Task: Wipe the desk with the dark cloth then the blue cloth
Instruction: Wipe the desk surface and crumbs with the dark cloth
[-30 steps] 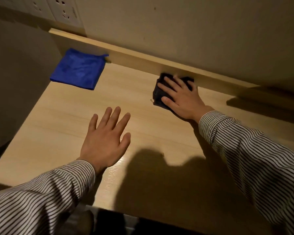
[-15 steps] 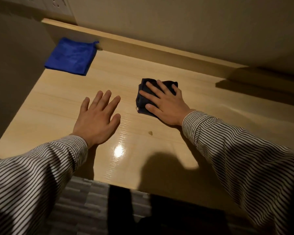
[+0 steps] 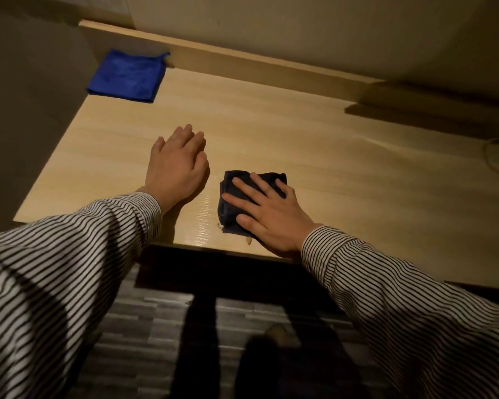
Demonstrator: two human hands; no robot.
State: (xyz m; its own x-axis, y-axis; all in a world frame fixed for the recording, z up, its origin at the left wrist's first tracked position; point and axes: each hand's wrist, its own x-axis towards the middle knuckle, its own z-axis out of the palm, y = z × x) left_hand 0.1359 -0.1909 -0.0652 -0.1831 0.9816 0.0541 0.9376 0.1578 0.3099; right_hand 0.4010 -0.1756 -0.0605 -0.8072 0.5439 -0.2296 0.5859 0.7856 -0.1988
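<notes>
The folded dark cloth [image 3: 230,197] lies on the light wooden desk [image 3: 314,151] close to its near edge. My right hand [image 3: 267,214] presses flat on the dark cloth with fingers spread, covering most of it. My left hand [image 3: 177,165] rests palm down on the bare desk just left of the cloth, holding nothing. The blue cloth [image 3: 127,76] lies flat at the far left corner of the desk, against the raised back ledge.
A raised wooden ledge [image 3: 242,57] runs along the desk's back below the wall. A white cable [image 3: 496,156] curls at the desk's right side. A wall socket [image 3: 110,4] sits at the top left. A small crumb [image 3: 247,241] lies by the near edge.
My right hand has dragged the dark cloth from the back ledge toward the desk's near edge. My left hand stayed flat on the desk, its fingers now closer together.
</notes>
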